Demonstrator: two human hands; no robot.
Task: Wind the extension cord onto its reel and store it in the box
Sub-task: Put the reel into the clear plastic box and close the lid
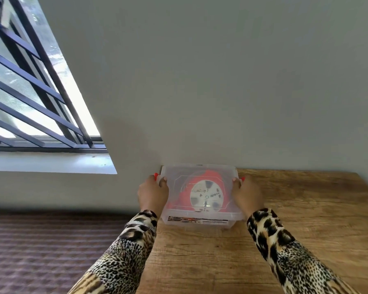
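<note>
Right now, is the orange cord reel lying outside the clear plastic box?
No, the orange cord reel shows through the lid of the clear plastic box, inside it.

The reel (204,193) shows only dimly through the box (200,219) lid, so the cord on it cannot be made out. Print on the box's front label is too small to read. The left hand (152,193) and right hand (245,194) cover the box's side latches, and most fingers are hidden beyond its edges. The tabletop (285,209) runs off the frame at right and bottom. Both sleeves are cut off below.
</note>
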